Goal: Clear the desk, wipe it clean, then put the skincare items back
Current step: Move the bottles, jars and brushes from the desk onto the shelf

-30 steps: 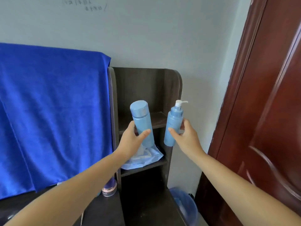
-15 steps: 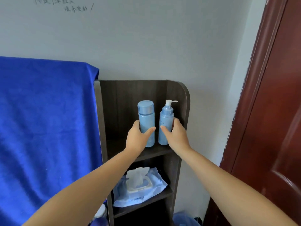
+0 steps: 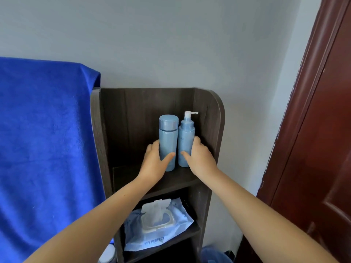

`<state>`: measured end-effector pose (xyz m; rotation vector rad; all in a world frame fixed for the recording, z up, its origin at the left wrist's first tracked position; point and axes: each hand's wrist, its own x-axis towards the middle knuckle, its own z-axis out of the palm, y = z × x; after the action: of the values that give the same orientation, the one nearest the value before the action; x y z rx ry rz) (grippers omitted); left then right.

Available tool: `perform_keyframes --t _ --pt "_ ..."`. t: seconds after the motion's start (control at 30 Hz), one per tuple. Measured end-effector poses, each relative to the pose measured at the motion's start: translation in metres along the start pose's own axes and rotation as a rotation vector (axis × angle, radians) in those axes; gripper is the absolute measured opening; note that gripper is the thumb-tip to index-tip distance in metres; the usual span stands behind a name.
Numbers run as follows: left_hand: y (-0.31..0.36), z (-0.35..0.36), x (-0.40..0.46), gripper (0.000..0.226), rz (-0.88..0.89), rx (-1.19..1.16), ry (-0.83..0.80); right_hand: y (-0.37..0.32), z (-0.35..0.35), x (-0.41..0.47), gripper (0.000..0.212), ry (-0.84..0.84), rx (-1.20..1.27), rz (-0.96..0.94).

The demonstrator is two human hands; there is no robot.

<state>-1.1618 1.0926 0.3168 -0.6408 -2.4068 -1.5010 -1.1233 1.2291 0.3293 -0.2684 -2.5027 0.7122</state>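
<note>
The left hand (image 3: 154, 164) is gripping the capped bottle (image 3: 168, 141), the right hand (image 3: 200, 160) the pump bottle (image 3: 186, 141), both bottles standing touching near the shelf (image 3: 178, 180)'s right wall.

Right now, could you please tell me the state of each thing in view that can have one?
Capped bottle: upright on the upper shelf, cap on, gripped by the left hand.
Pump bottle: upright beside it, gripped by the right hand.
Wipes pack: on the lower shelf, lid open, a wipe sticking out.
Blue towel: draped, hanging.
Door: cannot tell.

A pale grey wall (image 3: 171, 44) backs a dark wooden shelf unit (image 3: 210, 114) beside a reddish-brown door (image 3: 322, 130).
</note>
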Motion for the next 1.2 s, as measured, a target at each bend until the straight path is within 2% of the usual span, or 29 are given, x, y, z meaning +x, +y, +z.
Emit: perform_keyframes --t 0.23,0.6,0.77,0.9,1.0,1.1,1.2 --pt "0.007 0.015 0.015 0.053 -0.044 0.028 0.086 -0.007 0.011 0.021 0.038 -0.053 -0.101 0.176" --pt "0.0 0.022 0.021 0.064 -0.087 0.078 0.121 -0.008 0.014 0.023 0.035 -0.068 -0.09 0.223" --pt "0.003 0.005 -0.007 0.065 -0.053 0.077 0.199 -0.005 0.0 -0.003 0.034 -0.065 -0.032 0.138" --pt "0.007 -0.012 -0.063 0.048 0.119 0.007 0.273 0.003 -0.007 -0.048 0.039 -0.035 0.065 -0.151" --pt "-0.001 -0.022 -0.118 0.041 0.163 -0.019 0.275 0.006 0.001 -0.092 0.03 -0.133 0.25 -0.261" --pt "-0.033 -0.031 -0.17 0.039 0.072 0.028 0.31 0.012 0.029 -0.132 0.027 -0.312 0.315 -0.283" --pt "-0.084 -0.051 -0.219 0.034 -0.157 0.076 0.377 0.014 0.069 -0.168 0.032 -0.48 0.292 -0.302"
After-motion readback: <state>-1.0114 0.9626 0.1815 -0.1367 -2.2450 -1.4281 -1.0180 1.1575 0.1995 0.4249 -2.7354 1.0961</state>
